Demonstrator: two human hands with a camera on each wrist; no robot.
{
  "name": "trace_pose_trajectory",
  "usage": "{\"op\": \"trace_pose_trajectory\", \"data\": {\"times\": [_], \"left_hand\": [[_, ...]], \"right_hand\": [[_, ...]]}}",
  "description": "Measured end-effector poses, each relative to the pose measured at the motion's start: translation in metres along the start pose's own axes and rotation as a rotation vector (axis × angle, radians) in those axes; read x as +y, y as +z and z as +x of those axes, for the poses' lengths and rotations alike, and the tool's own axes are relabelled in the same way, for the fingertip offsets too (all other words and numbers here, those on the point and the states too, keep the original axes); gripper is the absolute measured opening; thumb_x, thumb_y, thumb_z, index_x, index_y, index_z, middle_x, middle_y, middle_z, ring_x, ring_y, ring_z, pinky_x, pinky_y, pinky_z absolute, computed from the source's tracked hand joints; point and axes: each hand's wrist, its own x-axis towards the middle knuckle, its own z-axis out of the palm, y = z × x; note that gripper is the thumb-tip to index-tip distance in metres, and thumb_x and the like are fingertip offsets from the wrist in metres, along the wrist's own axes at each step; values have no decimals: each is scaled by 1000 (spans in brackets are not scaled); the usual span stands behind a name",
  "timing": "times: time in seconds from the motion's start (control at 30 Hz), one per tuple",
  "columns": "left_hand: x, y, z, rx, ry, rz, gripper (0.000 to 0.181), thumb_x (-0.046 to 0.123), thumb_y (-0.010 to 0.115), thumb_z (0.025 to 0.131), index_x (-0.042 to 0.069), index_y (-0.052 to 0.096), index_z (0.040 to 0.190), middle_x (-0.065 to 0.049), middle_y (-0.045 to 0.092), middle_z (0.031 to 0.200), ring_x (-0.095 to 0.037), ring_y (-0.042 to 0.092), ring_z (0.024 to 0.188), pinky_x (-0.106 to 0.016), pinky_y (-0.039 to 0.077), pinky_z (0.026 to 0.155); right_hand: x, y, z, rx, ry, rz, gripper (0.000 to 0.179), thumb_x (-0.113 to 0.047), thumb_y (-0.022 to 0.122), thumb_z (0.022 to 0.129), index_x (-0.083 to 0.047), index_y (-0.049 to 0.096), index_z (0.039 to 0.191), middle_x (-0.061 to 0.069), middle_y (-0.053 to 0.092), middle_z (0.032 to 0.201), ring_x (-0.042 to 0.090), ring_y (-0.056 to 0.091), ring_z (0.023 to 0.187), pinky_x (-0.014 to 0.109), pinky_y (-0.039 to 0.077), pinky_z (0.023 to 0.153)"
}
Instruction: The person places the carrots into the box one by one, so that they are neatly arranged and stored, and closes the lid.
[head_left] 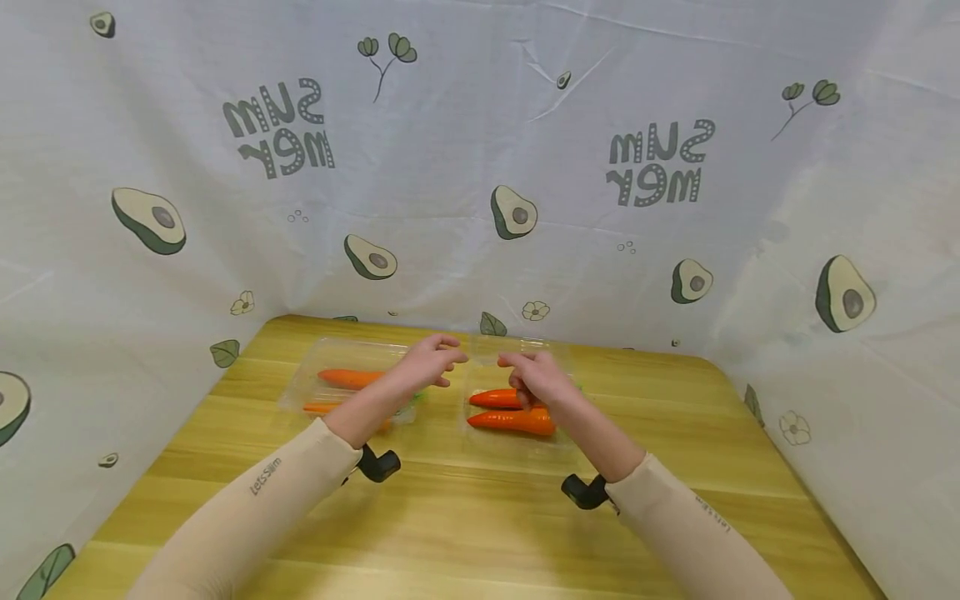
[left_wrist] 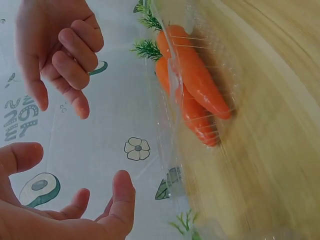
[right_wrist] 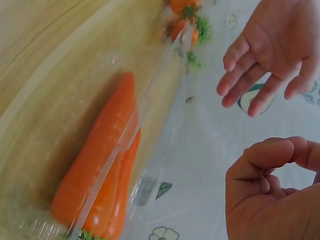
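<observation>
Both hands hover above two clear plastic boxes, holding nothing. My left hand (head_left: 431,365) hangs near the left box (head_left: 300,377), its fingers relaxed and spread. Over the right box (head_left: 480,446) is my right hand (head_left: 543,382), with thumb and index finger apart and the other fingers loosely curled. Two orange carrots (head_left: 512,422) with green tops (left_wrist: 146,49) lie side by side in the right box. In the left box, an orange carrot (head_left: 347,379) and a thinner orange piece (head_left: 318,408) show; my left forearm hides part of them.
The boxes stand on a wood-grain table (head_left: 450,533), towards its back edge. A white cloth (head_left: 450,150) printed with avocados and lettering hangs behind the table and along both sides. A black wrist camera (head_left: 378,464) sits below the left wrist, another (head_left: 583,492) below the right.
</observation>
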Motion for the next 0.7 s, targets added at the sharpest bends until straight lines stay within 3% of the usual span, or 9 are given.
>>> {"op": "trace_pose_trajectory", "data": {"times": [0.33,0.7], "left_hand": [[6,10,26,6,-55,-12,59,30,62,98,4,45,147,-16,46,151,-38,49,132,-43,55,97],[11,19,50,-48,-75,-22,57,31,61,98,3,45,145,-19,41,153,-43,39,140,-54,44,108]], "right_hand": [[8,-16,14,21,10,-64,44,-33,52,104,2,59,130,-2,41,59,13,35,48,27,31,49],[18,-42,31,43,38,-168,48,-34,54,104,2,54,135,-2,43,59,11,34,43,26,33,47]]}}
